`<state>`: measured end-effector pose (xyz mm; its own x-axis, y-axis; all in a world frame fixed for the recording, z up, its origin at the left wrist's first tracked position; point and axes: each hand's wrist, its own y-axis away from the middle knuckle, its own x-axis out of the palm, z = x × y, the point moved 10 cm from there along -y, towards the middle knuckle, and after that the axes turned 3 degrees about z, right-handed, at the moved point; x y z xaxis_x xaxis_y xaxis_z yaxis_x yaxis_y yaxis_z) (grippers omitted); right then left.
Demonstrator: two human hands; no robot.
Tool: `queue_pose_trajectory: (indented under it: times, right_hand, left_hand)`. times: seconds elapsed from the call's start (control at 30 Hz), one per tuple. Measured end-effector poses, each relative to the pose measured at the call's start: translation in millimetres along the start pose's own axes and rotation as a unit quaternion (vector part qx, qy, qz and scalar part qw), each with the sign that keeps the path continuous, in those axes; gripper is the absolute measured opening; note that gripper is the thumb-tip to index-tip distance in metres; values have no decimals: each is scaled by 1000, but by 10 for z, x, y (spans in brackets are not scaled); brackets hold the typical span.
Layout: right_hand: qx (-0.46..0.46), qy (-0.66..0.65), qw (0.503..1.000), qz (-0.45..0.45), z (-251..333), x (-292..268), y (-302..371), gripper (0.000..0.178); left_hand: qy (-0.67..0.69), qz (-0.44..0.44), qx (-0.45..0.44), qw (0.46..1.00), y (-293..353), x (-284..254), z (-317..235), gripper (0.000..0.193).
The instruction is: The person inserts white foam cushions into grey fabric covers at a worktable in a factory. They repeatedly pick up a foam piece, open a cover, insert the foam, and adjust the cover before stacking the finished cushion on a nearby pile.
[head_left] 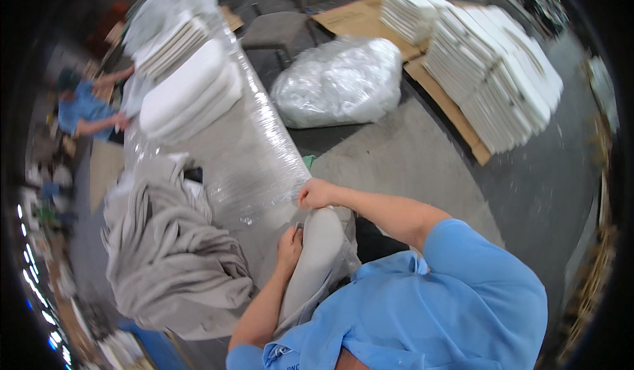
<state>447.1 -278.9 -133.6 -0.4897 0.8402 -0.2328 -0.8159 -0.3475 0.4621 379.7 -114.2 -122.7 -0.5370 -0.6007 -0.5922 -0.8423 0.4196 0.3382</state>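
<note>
A long pale cushion [316, 248] with a rounded end rests at the near edge of the table, against my body, with grey fabric and some clear plastic around it. My right hand [317, 193] is closed at the cushion's far end, its fingers gripping the edge of the cover there. Along the cushion's left side my left hand [289, 248] is closed too, pinching the grey cover's edge. What lies inside the fingers is mostly hidden. To the left of my hands sits a large heap of grey fabric covers [172, 251].
The plastic-wrapped table [257, 152] bears white foam pads [191, 93] farther off, where a co-worker [92, 109] in blue stands at its left side. A clear plastic bundle [337, 83], stacked white foam pieces [492, 73] on cardboard and a chair [274, 30] stand beyond.
</note>
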Motion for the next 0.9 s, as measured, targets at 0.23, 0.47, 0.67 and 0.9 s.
queue_pose_trajectory:
  times: [0.23, 0.47, 0.67, 0.9]
  right_hand:
    - [73, -334, 938, -49, -952, -24, 829, 21]
    - [-44, -382, 912, -144, -931, 603, 1135, 18]
    - [21, -530, 799, -284, -873, 362, 1324, 14]
    - [89, -674, 694, -237, -1014, 408, 1179, 17]
  left_hand:
    - [384, 90, -117, 911, 14, 236, 220, 24]
    - [393, 82, -136, 906, 59, 273, 81, 24]
    - [283, -37, -11, 958, -192, 9, -125, 26]
    - [114, 64, -46, 990, -286, 249, -217, 27]
